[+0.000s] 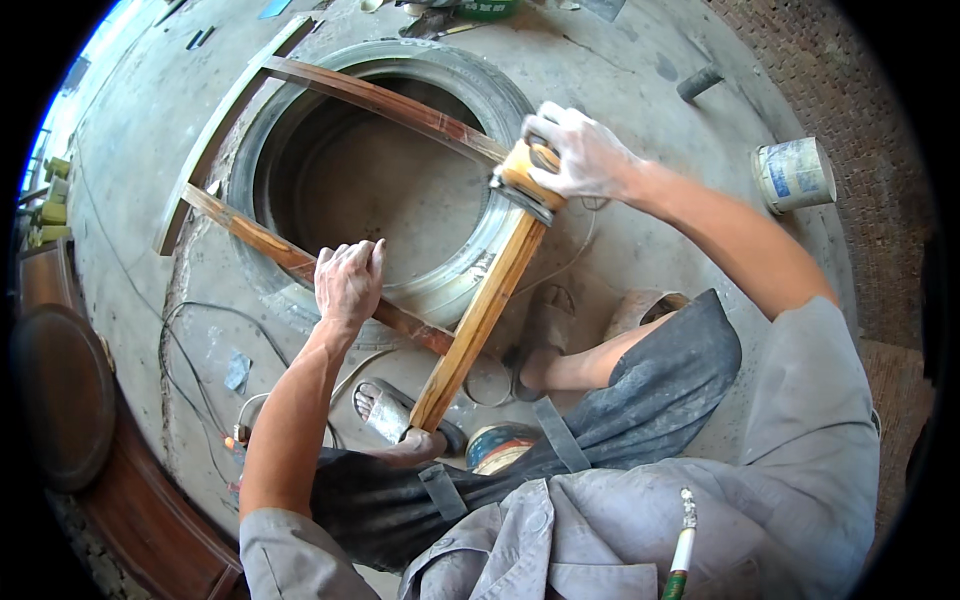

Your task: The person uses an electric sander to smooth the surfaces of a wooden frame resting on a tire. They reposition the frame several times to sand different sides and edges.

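Observation:
A wooden frame [482,313], made of two crossbars between two end rails, lies tilted over a large grey tyre [268,160] on the floor. My left hand [348,285], dusted white, is closed around the nearer crossbar [240,222]. Closed over a yellow power sander [522,178] is my right hand [585,152], also dusty. The sander rests on the near rail where it meets the far crossbar [385,102]. My palm and fingers hide part of its top. The pale far rail [225,130] stands beyond the tyre at the upper left.
A white bucket [795,175] lies at the right, near a dark cylinder [699,82]. Cables [185,310] trail over the concrete left of my legs. Brown carved wooden panels [150,500] stand at the lower left. My sandalled feet [395,412] flank the rail's near end.

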A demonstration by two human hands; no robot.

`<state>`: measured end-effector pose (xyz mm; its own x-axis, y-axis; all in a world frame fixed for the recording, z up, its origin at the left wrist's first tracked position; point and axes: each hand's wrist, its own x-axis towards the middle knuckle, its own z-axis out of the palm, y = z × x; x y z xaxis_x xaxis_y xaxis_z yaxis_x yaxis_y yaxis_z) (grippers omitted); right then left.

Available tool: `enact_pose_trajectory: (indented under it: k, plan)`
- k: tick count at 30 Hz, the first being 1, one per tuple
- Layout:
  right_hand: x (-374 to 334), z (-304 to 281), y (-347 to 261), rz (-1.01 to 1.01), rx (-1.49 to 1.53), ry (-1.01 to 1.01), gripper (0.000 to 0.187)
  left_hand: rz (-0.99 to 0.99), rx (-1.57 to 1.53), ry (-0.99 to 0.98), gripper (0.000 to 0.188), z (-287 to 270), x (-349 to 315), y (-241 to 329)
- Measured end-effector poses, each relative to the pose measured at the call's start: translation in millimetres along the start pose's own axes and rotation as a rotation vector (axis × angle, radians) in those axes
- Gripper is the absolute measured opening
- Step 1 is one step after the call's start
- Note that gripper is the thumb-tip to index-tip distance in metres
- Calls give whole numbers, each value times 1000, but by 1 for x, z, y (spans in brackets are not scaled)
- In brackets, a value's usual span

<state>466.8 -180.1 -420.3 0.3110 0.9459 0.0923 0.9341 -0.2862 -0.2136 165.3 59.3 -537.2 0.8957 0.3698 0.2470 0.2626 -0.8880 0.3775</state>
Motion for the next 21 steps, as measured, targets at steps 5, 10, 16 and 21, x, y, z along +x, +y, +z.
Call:
enact_pose_trajectory:
  k: [5, 10, 16, 21]
  plan:
    - [-37, -19, 1, -7, 20, -37, 34, 13, -29, 14, 25, -1, 3, 8]
    - [8, -5, -6, -2, 11, 3, 37, 8, -58, 14, 23, -1, 1, 7]
    - [106, 20, -7, -82, 29, 63, 39, 9, -63, 9, 21, -3, 4, 8]
    - [170, 24, -17, -35, -3, 73, 45, 2, -64, -16, 21, -8, 3, 6]
